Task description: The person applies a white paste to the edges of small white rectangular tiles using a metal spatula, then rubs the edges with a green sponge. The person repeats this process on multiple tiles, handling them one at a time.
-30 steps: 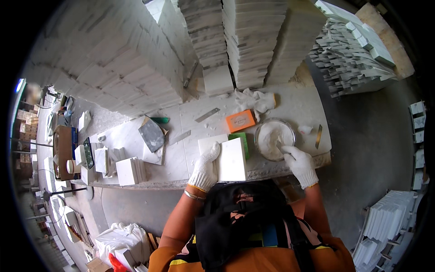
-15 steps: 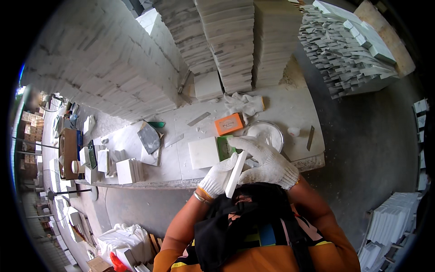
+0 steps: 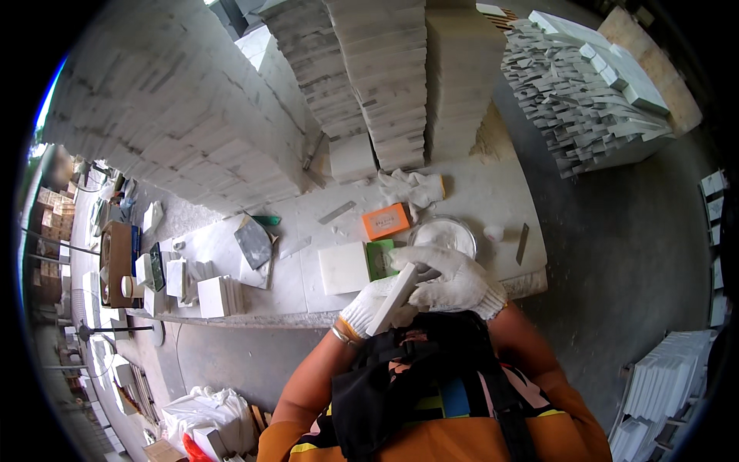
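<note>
Clearly, your left hand [image 3: 368,305] clasps the white stone tile [image 3: 393,302] on edge, nearer you than the metal bowl [image 3: 474,240], probably baring a face toward your right hand [image 3: 459,288], curled close (I can't tell its grip).

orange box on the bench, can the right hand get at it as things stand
Probably yes: the orange box lies beyond the right hand, its top uncovered. The green box sits nearer but looks low enough to pass over.
</note>
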Demonstrator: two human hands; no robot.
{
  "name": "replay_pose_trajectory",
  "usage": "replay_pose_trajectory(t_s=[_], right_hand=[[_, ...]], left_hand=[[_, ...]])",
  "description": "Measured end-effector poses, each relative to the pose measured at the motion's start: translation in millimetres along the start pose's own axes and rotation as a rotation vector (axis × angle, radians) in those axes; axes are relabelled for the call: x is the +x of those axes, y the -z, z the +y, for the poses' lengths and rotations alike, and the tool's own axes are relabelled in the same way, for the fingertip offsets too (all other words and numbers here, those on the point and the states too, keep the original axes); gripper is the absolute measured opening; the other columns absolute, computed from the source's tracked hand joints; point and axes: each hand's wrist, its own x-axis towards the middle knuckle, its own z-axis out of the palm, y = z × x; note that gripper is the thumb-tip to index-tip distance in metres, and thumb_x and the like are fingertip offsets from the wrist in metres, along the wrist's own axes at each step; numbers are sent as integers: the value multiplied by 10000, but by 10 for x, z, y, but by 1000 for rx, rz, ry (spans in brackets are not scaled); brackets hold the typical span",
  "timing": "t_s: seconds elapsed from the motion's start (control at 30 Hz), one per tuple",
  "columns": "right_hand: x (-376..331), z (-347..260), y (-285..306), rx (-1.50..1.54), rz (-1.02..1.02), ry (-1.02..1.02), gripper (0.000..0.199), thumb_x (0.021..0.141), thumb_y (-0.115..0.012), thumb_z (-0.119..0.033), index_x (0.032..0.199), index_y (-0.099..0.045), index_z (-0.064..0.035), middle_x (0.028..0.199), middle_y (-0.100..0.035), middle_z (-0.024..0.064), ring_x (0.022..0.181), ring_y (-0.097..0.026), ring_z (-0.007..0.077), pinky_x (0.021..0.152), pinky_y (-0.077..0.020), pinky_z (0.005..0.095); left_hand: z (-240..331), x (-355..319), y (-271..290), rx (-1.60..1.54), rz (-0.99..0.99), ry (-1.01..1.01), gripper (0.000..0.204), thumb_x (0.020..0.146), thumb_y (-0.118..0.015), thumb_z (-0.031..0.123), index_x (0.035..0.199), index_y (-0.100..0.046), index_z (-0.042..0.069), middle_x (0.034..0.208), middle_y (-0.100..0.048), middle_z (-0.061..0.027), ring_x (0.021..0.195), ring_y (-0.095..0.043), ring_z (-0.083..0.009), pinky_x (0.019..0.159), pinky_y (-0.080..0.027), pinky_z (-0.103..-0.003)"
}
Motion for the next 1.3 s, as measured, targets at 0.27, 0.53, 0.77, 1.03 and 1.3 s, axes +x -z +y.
replay_pose_trajectory(t_s=[0.27, 0.53, 0.77, 1.03, 1.3], right_hand=[[116, 26, -70, 28, 234, -177, 307, 940, -734, -245, 1128, -704, -4, 921, -735, 70, 832, -661, 127, 767, -536, 292], [131, 564, -308, 294, 195, -408, 271, 978, -665, -224, 1124, -711, -1, 949, -702, 38, 838, -624, 92, 737, -507, 247], [-67, 458, 47, -10, 364, -262, 226, 960, -661, -141, 1130, -709, 0, 1016, -728, 80, 896, -681, 157, 802, -533, 278], [-311, 394, 294, -349, 412, -305, 233, 915, -682, -119, 1119, -710, -11, 1020, -730, 118, 967, -687, 225, 859, -530, 334], [272, 588, -370, -795, -42, -31, 565, 830, -759, -322, 1322, -609, -91, 1305, -622, 118, 1193, -587, 302, 1001, -475, 445]], left_hand=[[194, -175, -144, 908, 168, -373, 465, 1094, -463, 323, 1455, -508, 33, 1381, -593, -170, 1296, -571, -204, 994, -506, -318], [173, -353, 37, 387, 512, -451, 424, 1005, -644, 208, 1352, -574, -25, 1204, -682, -77, 1052, -647, -161, 924, -523, -308], [488, -563, 277, 575, 609, -430, 444, 977, -667, 204, 1332, -581, -47, 1156, -689, -82, 1031, -649, -148, 916, -522, -307], [804, -505, 734, 757, 542, -312, 552, 945, -705, 232, 1386, -556, -63, 1170, -689, -84, 1038, -638, -139, 921, -523, -298], [706, -452, 807, 1477, 903, -437, 597, 864, -751, 291, 1370, -588, 21, 1103, -716, -179, 977, -702, -257, 847, -557, -361]])
